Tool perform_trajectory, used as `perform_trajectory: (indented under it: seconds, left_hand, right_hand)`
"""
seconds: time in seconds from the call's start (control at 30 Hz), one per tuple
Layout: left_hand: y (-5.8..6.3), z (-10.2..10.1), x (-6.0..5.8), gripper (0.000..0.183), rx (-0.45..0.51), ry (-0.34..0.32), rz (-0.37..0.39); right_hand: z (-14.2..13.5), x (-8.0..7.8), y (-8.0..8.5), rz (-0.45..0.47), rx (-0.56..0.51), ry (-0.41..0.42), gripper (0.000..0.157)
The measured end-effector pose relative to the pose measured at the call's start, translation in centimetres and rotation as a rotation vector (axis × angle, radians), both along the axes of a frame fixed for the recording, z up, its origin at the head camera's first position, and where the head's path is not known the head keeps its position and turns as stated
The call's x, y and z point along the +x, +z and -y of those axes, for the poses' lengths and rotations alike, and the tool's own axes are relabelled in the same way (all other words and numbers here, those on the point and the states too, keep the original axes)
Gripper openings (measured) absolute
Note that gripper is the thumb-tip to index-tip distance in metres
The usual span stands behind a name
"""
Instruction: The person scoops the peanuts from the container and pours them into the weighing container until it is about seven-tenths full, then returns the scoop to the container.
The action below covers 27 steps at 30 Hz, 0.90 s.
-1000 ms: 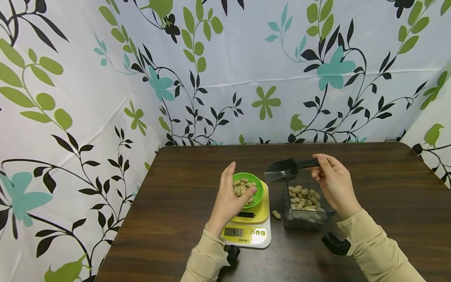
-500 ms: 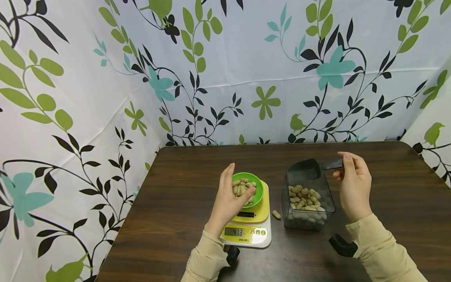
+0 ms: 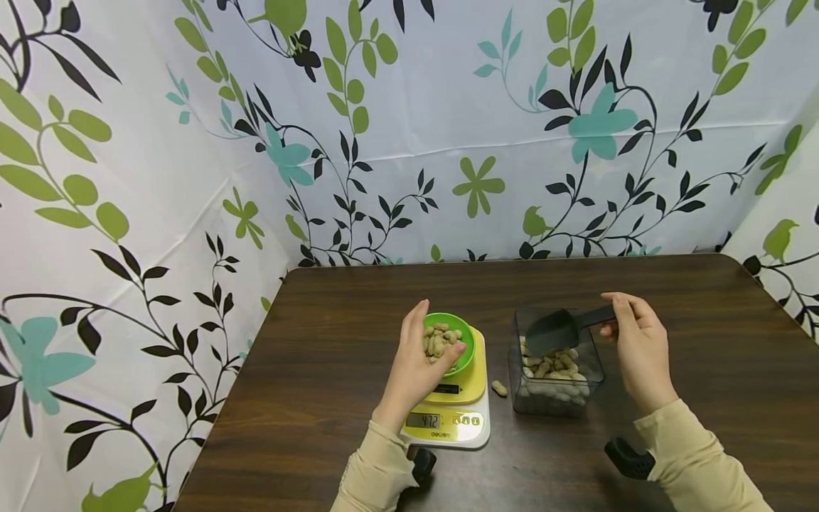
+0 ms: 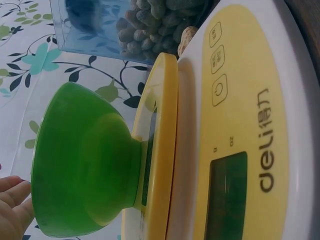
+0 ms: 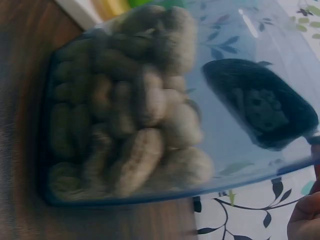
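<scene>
My right hand [image 3: 640, 348] pinches the handle of a dark plastic scoop [image 3: 553, 333]. The scoop dips into a clear rectangular container [image 3: 550, 404], over unshelled peanuts [image 3: 558, 366]. In the right wrist view the scoop [image 5: 260, 102] hangs above the heaped peanuts [image 5: 145, 155]. Around a green bowl [image 3: 470, 348] of peanuts, my left hand [image 3: 412, 355] spreads thumb and fingers at rim level, gripping nothing visibly. The bowl [image 4: 80, 160] stands on a yellow-and-white kitchen scale [image 3: 473, 430], which reads about 47.2. From the left wrist, fingers [image 4: 15, 205] appear near the rim; contact is unclear.
A single peanut [image 3: 499, 388] lies on the dark wooden table [image 3: 358, 299], between the scale and the container. Behind the table's far edge hangs a white curtain [image 3: 409, 178] with leaf prints. Black wrist cameras sit below both cuffs.
The scoop went right with my right hand, away from between bowl and container, then down into the container. My left hand stays at the bowl. The reading slips from 47.3 to 47.2.
</scene>
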State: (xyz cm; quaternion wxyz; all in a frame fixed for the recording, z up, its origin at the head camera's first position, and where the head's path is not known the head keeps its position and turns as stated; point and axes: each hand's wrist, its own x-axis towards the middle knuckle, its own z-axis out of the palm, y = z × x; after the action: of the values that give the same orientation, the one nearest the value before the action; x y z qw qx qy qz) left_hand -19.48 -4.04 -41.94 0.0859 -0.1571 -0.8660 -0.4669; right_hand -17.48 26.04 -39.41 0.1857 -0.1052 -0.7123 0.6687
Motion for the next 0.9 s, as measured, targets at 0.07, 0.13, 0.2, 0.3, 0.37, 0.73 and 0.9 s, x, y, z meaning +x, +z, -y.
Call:
perform_trajectory:
  seconds: [0.07,0.13,0.2,0.3,0.37,0.73,0.9]
  left_hand:
    - [-0.1,-0.1,0.0,0.083,-0.001,-0.003,0.001]
    - [-0.2,-0.3,0.0,0.083,-0.001,-0.006,-0.001]
    - [-0.2,-0.4,0.0,0.083,-0.006,-0.009,-0.008]
    - [-0.2,-0.6,0.0,0.083,-0.012,-0.010,-0.019]
    - [-0.2,-0.7,0.0,0.083,-0.009,-0.014,-0.022]
    - [0.0,-2.6,0.1,0.085,-0.024,-0.090,0.036]
    - [0.0,-4.5,0.6,0.083,-0.042,-0.171,0.058]
  right_hand:
    - [0.0,0.3,-0.4,0.058,0.144,0.024,0.038]
    - [0.0,0.5,-0.7,0.102,0.252,0.016,0.043]
    - [0.0,0.6,-0.9,0.124,0.286,-0.003,0.046]
    - [0.0,0.7,-1.0,0.125,0.277,-0.025,0.045]
    - [-0.1,0.7,-1.0,0.122,0.264,-0.026,0.044]
    - [-0.5,0.9,-1.0,0.162,0.180,0.005,0.041]
    - [-0.2,1.1,-0.8,0.140,0.144,0.035,0.034]
